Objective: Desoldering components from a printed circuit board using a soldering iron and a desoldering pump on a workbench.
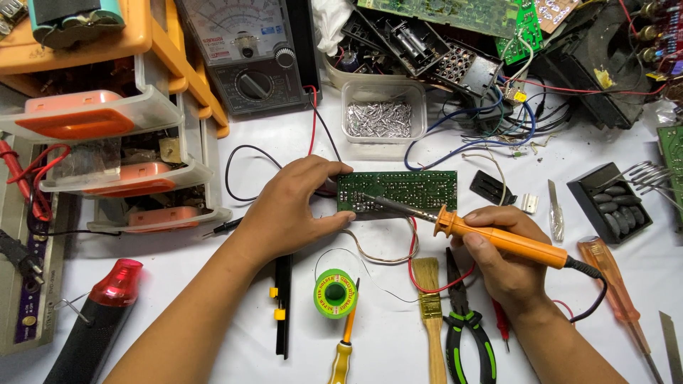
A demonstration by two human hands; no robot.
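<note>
My left hand (288, 206) grips the left end of a green circuit board (409, 186) that stands tilted on the white table. An orange-handled soldering iron (498, 238) is held in my right hand (505, 259), its metal tip resting on the board's lower left area. Thin wires loop from under the board toward me. A green spool of solder wire (334, 293) lies just below the board, between my two hands.
An analog multimeter (249, 53) and a clear tub of metal bits (380, 114) sit behind the board. Orange drawer units (107, 114) stand at left. A brush (429, 313), pliers (466, 327) and screwdrivers (619, 291) lie near my right hand. Tangled boards and wires fill the back right.
</note>
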